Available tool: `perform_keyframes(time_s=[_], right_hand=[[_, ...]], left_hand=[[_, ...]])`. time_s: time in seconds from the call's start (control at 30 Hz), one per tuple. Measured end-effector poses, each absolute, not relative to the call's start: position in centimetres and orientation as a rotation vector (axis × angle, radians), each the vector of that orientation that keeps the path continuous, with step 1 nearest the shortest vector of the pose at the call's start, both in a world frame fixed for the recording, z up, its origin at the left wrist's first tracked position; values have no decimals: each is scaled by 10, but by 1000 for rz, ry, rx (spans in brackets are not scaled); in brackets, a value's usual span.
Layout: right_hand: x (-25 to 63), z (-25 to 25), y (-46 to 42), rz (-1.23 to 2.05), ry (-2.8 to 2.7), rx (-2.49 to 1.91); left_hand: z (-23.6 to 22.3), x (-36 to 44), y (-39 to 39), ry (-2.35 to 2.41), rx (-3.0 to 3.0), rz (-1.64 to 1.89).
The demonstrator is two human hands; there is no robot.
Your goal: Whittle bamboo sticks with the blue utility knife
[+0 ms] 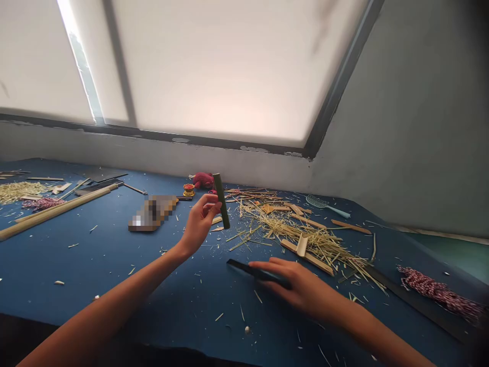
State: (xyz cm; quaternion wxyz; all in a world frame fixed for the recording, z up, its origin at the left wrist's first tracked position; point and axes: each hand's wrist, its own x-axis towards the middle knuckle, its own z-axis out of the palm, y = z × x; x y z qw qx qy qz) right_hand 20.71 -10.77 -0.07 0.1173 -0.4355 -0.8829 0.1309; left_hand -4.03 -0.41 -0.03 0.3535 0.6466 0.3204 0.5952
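Note:
Raised over the middle of the table, my left hand [201,219] pinches a short green bamboo strip [221,201], which stands nearly upright. My right hand [290,283] is lower and to the right, just over the blue table [171,290]. Its fingers are closed around the handle of a dark knife [260,274], whose narrow tip points left. The strip and the knife are apart. Right of my hands lies a heap of thin bamboo shavings [305,232], with a curved pale bamboo piece [301,246] resting on a flat strip [321,263].
A long bamboo pole [61,211] lies at the left beside red-and-white cord [42,204] and shavings. At the back are a dark red object [202,180], a small gold bowl [188,190] and a hairbrush [328,205]. More striped cord [439,293] lies at the right.

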Motion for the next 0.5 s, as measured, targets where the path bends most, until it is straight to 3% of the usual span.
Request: perform_keyframes(time_s=[0.2, 0.5], right_hand=[[250, 7, -67, -557, -2174, -1781], [232, 54, -115, -401, -2183, -1178]], left_hand=[[-5, -35, -13, 845, 1779, 1445], [-18, -19, -34, 609, 1936, 1017]])
